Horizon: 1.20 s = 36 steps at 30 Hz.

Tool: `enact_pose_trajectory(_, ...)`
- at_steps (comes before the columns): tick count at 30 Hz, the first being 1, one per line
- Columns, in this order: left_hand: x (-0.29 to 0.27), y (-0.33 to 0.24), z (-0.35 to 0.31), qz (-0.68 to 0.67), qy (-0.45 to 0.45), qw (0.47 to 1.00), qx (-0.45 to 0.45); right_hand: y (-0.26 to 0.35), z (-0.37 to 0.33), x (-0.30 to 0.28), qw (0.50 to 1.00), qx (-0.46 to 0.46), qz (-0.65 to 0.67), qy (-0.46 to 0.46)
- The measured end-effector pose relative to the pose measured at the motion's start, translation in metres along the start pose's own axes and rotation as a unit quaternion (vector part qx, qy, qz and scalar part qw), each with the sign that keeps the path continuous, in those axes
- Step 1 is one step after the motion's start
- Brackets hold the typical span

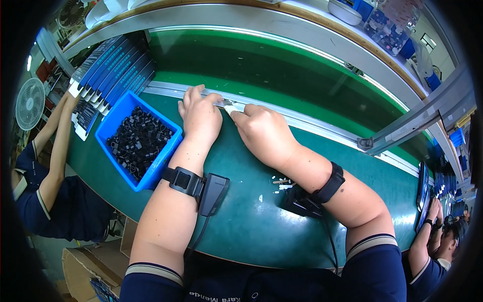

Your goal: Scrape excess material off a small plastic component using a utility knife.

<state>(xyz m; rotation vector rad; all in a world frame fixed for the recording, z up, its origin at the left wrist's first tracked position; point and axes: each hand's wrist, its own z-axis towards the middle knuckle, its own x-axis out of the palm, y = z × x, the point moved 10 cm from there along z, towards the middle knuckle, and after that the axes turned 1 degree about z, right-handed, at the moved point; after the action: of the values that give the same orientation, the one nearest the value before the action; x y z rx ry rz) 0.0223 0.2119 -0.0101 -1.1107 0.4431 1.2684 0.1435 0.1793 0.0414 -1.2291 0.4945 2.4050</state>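
Both my hands meet over the metal rail point(176, 89) at the far edge of the green table. My right hand point(265, 132) is closed around a small white piece with a dark tip point(230, 107), possibly a wrapped blade; its exact kind is too small to tell. The tip points toward my left hand point(201, 113), whose thumb and forefinger are bent together close to it. Whatever the left fingers pinch is hidden or too small to make out. Beside my left wrist stands a blue bin point(108, 146) heaped with small black parts point(138, 141) that have wire loops.
Several dark blue panels point(118, 65) lean in a row at the far left. Small white bits point(284, 185) lie near my right forearm. Overhead runs a shelf point(302, 27), with a slanted metal post point(407, 121) at right. Co-workers point(55, 196) work at both sides.
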Motion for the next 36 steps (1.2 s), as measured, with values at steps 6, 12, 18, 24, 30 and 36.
enact_pose_trajectory(6,-0.002,-0.001,-0.001,-0.013,-0.008,1.0,0.008,0.007,-0.005,0.001,0.999,-0.018,-0.026,-0.027)
enact_pose_trajectory(12,-0.004,0.0,-0.001,-0.022,-0.026,0.999,0.017,0.013,-0.01,0.001,0.997,-0.04,-0.064,-0.021)
enact_pose_trajectory(18,-0.005,0.001,-0.001,-0.028,-0.033,0.999,0.014,0.017,-0.013,-0.001,0.993,-0.068,-0.092,-0.034)
enact_pose_trajectory(24,-0.005,0.002,-0.001,-0.033,-0.038,0.999,0.013,0.015,-0.017,-0.004,0.993,-0.064,-0.093,-0.03)
enact_pose_trajectory(30,-0.007,0.004,-0.002,-0.04,-0.043,0.998,0.012,0.018,-0.025,-0.021,0.993,-0.075,-0.087,-0.036)
enact_pose_trajectory(36,-0.006,0.002,-0.003,-0.046,-0.045,0.998,0.027,0.02,-0.05,-0.058,0.993,-0.087,-0.065,-0.052)
